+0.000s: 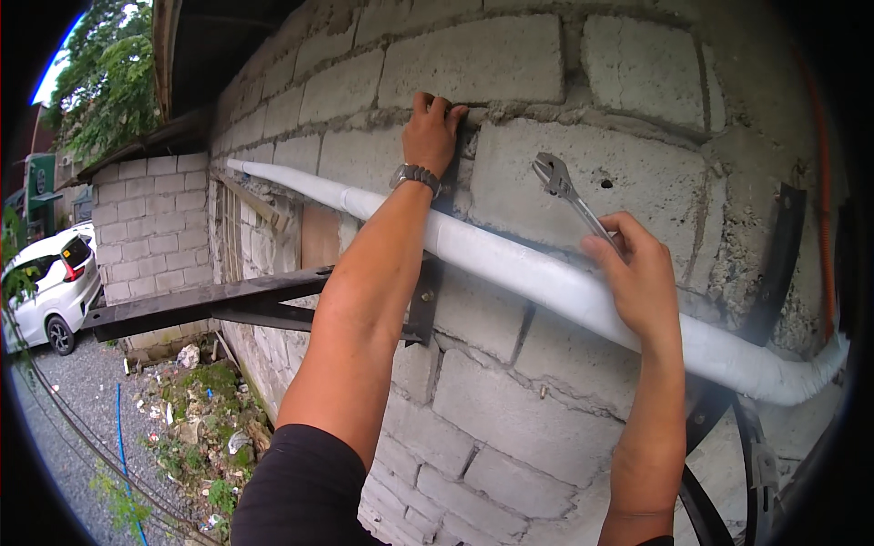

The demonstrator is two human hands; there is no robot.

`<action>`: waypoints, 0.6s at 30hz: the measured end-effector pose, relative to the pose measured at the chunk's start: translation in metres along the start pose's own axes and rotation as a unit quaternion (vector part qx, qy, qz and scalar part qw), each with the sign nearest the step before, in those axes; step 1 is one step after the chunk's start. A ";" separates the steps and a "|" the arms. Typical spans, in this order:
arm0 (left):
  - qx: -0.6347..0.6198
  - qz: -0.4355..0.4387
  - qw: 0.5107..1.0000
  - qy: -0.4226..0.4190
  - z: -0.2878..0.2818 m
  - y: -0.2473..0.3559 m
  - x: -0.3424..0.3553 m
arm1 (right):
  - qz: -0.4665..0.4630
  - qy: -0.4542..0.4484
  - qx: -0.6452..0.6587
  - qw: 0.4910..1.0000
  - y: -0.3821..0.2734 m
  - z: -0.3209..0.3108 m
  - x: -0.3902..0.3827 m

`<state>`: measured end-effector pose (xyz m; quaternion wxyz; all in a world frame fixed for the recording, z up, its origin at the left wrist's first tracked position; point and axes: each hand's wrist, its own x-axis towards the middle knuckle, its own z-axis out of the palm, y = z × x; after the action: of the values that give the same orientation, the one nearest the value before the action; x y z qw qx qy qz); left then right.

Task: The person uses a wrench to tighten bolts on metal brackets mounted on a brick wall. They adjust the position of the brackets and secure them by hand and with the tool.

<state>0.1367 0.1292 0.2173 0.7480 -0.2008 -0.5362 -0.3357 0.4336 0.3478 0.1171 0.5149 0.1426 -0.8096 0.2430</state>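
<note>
The adjustable wrench (569, 193) sat right of centre in the frame, a slim steel tool with its open-mouthed head tilted up and to the left against the grey block wall (510, 64), its shank running down and right into the right hand (637, 273). It looked stiff and fairly heavy for its size, smooth bare metal that I judged could turn slick in a sweaty palm — best gripped low on the handle, where the leverage is, and that was where the hand had it. The right hand's fingers were curled closed around the hidden lower handle, the thumb lying along the top edge, so only the head and upper shank stood out above and to the left of the knuckles. Just below the wrench ran a white pipe (510, 264), slanting from upper left to lower right across the wall, and the wrench's shank crossed just above it. Higher up, at upper centre, the left hand (431, 132) — a dark beaded bracelet (416, 176) at its wrist — pressed on the wall with its fingers bent into a mortar joint, holding nothing. A dark steel bracket (228, 305) jutted out at middle left, and a white car (50, 287) stood at the far left edge.
</note>
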 end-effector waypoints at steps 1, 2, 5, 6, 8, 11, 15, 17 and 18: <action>-0.004 -0.013 1.000 -0.012 0.000 -0.002 0.001 | 0.003 -0.002 -0.009 1.000 -0.002 -0.001 0.000; -0.003 -0.011 1.000 -0.011 0.001 -0.003 0.002 | 0.002 -0.001 -0.008 1.000 -0.004 -0.001 0.000; -0.002 -0.023 0.999 -0.033 0.001 -0.004 0.003 | 0.016 -0.007 -0.003 1.000 -0.007 -0.001 -0.001; -0.022 -0.018 0.999 -0.030 0.000 -0.002 0.001 | 0.013 -0.004 -0.001 1.000 -0.005 0.000 -0.001; -0.042 -0.014 0.999 -0.027 -0.002 0.000 -0.002 | 0.011 -0.002 0.000 1.000 -0.004 0.000 -0.001; -0.072 -0.003 0.997 -0.034 -0.004 -0.001 -0.004 | 0.020 -0.004 -0.003 1.000 -0.006 -0.001 0.000; -0.066 0.021 0.997 -0.014 -0.003 -0.007 -0.006 | 0.018 -0.002 0.004 1.000 -0.006 0.001 0.000; -0.062 0.025 0.997 -0.025 -0.002 -0.005 -0.006 | 0.019 0.002 0.012 1.000 -0.001 -0.002 -0.002; -0.040 0.017 0.999 -0.029 -0.003 -0.003 -0.007 | 0.017 0.000 0.014 1.000 0.000 -0.001 -0.001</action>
<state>0.1347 0.1275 0.2094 0.7292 -0.2494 -0.5399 -0.3384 0.4345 0.3487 0.1164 0.5085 0.1359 -0.8087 0.2627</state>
